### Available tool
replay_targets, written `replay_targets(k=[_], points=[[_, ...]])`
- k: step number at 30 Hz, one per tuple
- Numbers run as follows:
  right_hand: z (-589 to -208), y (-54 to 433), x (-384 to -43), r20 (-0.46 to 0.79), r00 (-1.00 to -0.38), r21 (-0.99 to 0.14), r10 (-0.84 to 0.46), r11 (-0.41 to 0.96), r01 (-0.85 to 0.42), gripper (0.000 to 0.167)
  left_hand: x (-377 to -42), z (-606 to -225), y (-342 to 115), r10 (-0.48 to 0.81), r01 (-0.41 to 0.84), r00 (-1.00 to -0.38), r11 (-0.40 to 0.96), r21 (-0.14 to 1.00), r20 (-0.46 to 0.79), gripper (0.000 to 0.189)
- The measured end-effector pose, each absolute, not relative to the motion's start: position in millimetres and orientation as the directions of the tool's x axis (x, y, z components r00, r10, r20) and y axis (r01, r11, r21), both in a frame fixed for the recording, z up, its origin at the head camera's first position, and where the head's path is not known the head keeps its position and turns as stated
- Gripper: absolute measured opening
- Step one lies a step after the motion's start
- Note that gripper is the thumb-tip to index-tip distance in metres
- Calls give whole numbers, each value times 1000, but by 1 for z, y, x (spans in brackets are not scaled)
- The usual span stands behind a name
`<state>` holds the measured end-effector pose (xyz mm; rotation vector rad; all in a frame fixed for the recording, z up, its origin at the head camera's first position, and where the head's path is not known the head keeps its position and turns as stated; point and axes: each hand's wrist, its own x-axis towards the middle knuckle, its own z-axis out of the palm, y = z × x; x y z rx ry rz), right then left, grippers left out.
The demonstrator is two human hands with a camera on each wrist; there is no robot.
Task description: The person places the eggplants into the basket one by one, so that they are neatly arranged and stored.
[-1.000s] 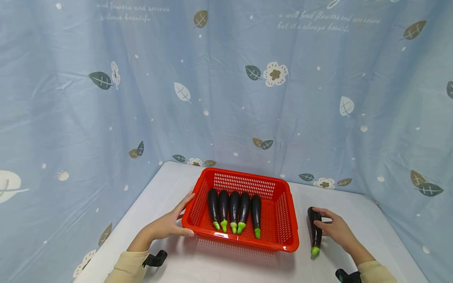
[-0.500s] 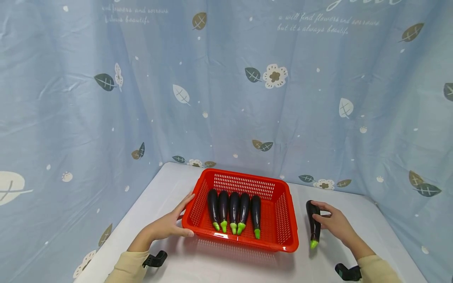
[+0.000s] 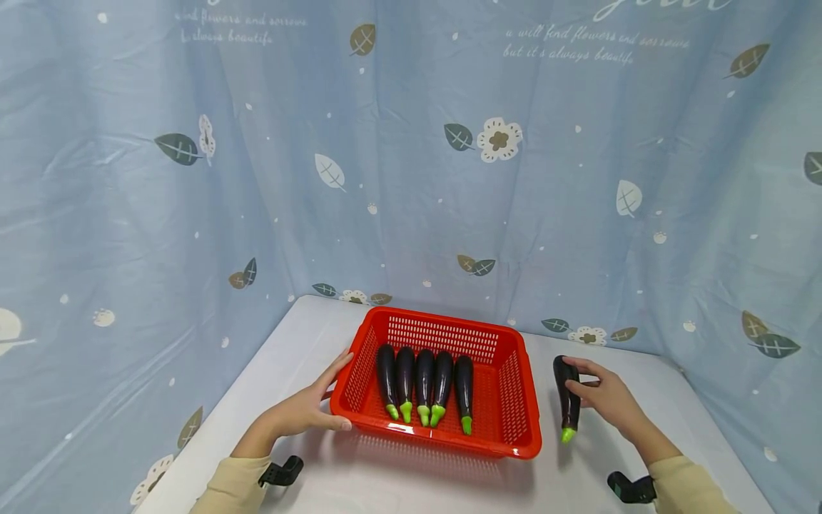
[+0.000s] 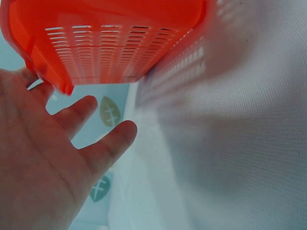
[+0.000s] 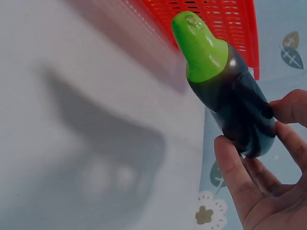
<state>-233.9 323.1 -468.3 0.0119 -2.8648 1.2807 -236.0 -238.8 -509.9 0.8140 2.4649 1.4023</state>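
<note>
In the head view, a red plastic basket point(image 3: 514, 371) stands tilted on the table with several dark eggplants point(image 3: 424, 378) lying side by side in it, their green stem ends toward me. My left hand point(image 3: 302, 407) is at the basket's left rim, fingers spread; the left wrist view has the fingers point(image 4: 79, 112) mostly straight, with at least one touching the rim. To the right of the basket, my right hand point(image 3: 606, 396) pinches another eggplant point(image 3: 568, 400) between thumb and fingers. This eggplant point(image 5: 225, 86) is off the table, its shadow falling apart from it in the right wrist view.
A white-covered table point(image 3: 385, 492) bears the basket. Behind and at both sides hangs a blue curtain point(image 3: 411, 178) printed with leaves and flowers. Black wrist cameras point(image 3: 282, 471) sit on both wrists.
My right hand has raised the eggplant and carried it slightly away from me, toward the back of the table. The left hand and the basket stay put.
</note>
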Motion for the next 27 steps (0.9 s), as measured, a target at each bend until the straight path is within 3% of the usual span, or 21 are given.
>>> replay_targets(k=[27], points=[[-450,312,-231,47,-998,-757,-47,650,-67,56,-212,-510,-231,520,349,-848,412,842,97,118]])
